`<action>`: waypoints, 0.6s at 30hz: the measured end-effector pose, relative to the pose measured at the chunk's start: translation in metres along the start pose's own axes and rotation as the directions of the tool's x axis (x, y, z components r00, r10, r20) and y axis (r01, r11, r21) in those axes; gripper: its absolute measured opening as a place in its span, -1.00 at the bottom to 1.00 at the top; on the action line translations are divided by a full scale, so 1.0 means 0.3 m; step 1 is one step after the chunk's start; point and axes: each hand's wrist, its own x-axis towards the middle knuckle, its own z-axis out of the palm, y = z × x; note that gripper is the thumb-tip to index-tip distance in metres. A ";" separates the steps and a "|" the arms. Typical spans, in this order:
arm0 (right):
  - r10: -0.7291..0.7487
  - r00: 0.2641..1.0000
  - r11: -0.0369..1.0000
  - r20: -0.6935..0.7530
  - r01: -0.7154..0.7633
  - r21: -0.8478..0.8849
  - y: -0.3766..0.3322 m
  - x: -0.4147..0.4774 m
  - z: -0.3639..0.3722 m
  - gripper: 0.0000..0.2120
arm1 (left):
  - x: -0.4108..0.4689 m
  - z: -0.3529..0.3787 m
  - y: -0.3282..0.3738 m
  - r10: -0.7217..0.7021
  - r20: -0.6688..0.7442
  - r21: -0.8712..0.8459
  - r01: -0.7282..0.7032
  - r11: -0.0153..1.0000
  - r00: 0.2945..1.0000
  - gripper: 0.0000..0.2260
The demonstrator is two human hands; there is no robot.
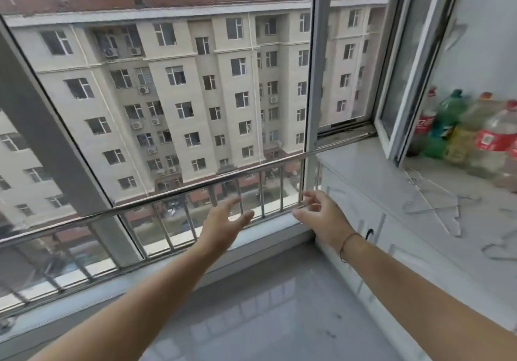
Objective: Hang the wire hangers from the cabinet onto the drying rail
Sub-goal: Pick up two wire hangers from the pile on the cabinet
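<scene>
Thin pale wire hangers lie flat in a loose tangle on the white cabinet counter at right. They are blurred, so hook directions cannot be made out. The shiny metal drying rail slants from lower left to upper right. Left hand is spread open just below it. Right hand is loosely curled near the rail's end; whether it pinches anything is unclear.

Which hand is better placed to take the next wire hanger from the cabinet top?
Right, probably. The right hand is nearer the cabinet, where the wire hangers lie on top; the left hand is farther away, before the rail.
</scene>
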 end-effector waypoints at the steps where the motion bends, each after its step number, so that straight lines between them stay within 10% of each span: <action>1: 0.034 0.999 0.999 -0.027 -0.034 0.000 0.042 -0.015 -0.046 -0.55 | 0.011 0.053 0.021 -0.006 0.027 -0.010 0.006 1.000 1.000 -0.46; 18: 0.424 0.836 0.876 -0.347 -0.477 -0.078 0.668 -0.233 -1.002 -0.52 | 0.139 1.067 0.506 0.030 0.391 -0.020 -0.024 1.000 0.920 -0.33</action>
